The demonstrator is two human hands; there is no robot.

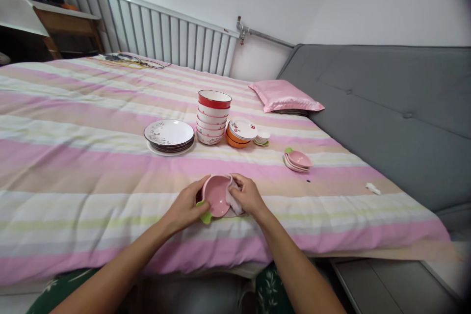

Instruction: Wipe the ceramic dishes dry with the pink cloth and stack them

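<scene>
A small pink bowl [216, 195] with a green leaf-shaped handle is tilted toward me just above the near part of the bed. My left hand [192, 203] grips it at the left rim, thumb inside by the green leaf. On the other side my right hand [246, 195] is closed on a pale cloth [234, 197], pressing it against the bowl's right rim. To the right lies a short stack of similar pink bowls [299, 159] with a green leaf on top.
Farther back on the striped bedspread [91, 167] are stacked plates [171, 132], a tall stack of bowls [213, 117], orange bowls with a flowered plate [243, 129] and small white dishes [262, 135]. A pink pillow [285, 94], cables [132, 61] and a crumpled white scrap [373, 188] also lie there.
</scene>
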